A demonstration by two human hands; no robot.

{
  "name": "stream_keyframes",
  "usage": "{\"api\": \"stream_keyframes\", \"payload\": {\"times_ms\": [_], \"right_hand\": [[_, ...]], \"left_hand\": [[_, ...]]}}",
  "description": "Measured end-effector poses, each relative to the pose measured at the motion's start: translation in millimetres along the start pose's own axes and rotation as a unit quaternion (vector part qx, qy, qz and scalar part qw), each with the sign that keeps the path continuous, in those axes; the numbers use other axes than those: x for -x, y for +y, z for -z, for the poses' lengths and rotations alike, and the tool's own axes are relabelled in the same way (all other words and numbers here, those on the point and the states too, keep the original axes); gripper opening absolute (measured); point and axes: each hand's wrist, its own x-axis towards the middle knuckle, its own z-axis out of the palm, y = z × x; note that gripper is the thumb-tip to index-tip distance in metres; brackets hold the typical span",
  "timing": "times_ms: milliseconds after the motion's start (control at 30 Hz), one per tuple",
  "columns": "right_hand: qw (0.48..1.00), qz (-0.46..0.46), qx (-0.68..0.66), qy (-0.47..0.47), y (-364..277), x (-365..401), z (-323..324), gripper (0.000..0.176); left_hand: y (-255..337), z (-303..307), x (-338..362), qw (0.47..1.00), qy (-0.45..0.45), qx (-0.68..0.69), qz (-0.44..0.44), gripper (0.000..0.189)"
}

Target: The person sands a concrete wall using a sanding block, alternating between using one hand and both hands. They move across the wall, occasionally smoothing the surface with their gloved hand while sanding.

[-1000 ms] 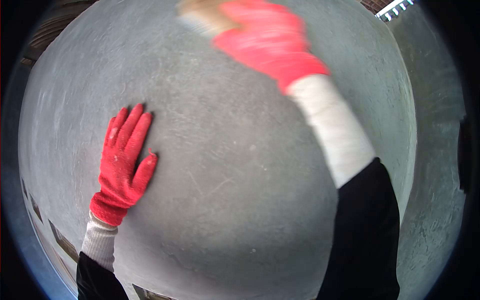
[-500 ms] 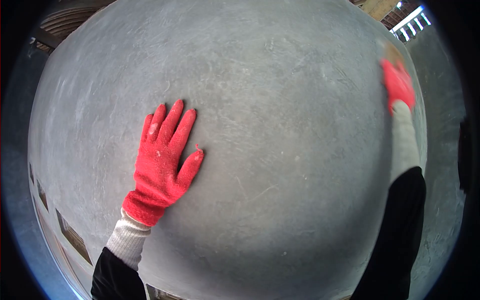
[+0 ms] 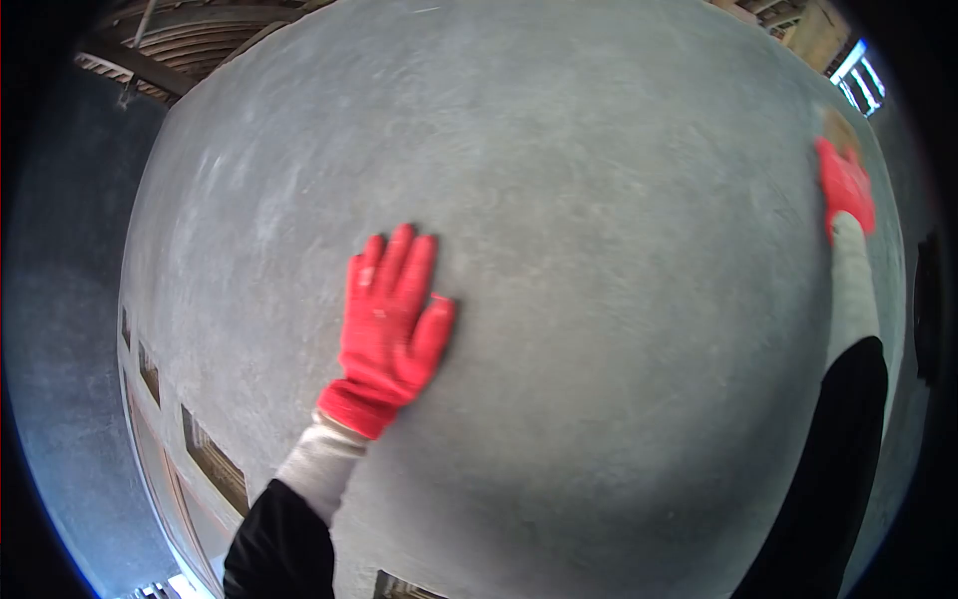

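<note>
A grey, smooth-plastered wall point(image 3: 599, 329) with faint swirling marks fills most of the head view. Flat against it lies my left hand point(image 3: 389, 324) in a red glove, fingers stretched and thumb held apart, holding nothing. High on the right, near the wall's edge, my right hand point(image 3: 846, 190), gloved in red too, reaches up. Its fingers are bent over a flat tan-brown piece point(image 3: 843, 130) against the wall; motion blur hides what kind it is. White knitted cuffs and black sleeves cover both forearms.
Small rectangular openings point(image 3: 213, 459) run along the wall's lower left, and another opening point(image 3: 399, 587) shows at the bottom. Wooden roof beams point(image 3: 150, 70) are at the upper left. A bright slatted opening point(image 3: 860, 80) is at the upper right, beside a darker side wall.
The view has turned left, so the wall and both hands sit further right. My left hand stays flat at about the same place on the wall; my right hand remains near the right edge, still blurred.
</note>
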Motion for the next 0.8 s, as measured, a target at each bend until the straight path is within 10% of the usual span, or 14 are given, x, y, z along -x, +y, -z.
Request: {"api": "stream_keyframes", "payload": {"times_ms": [133,233,367,467,667,800], "right_hand": [[0.997,0.003,-0.03,0.071,-42.0,49.4,-22.1,0.074],[0.952,0.217,-0.207,0.065,-240.6,188.5,0.3,0.067],[0.907,0.404,-0.118,0.031,-363.5,299.0,21.4,0.056],[0.928,0.356,-0.105,0.041,-368.1,264.2,35.1,0.057],[0.988,0.087,-0.039,0.124,-170.0,46.7,-12.8,0.077],[0.99,0.08,-0.045,0.111,-234.6,85.8,-3.8,0.074]], "left_hand": [[28.1,-15.6,7.9,0.999,-0.021,-0.019,-0.016,0.06],[-4.4,-15.8,30.6,0.999,-0.015,-0.034,-0.01,0.06],[-15.2,-18.5,36.7,0.999,-0.008,-0.035,-0.023,0.06],[-37.6,-2.5,31.0,1.0,0.018,0.01,-0.003,0.059],[-22.7,4.1,4.0,0.998,0.036,0.054,0.026,0.06],[-22.7,0.2,3.4,0.995,0.057,0.078,0.028,0.06]]}}
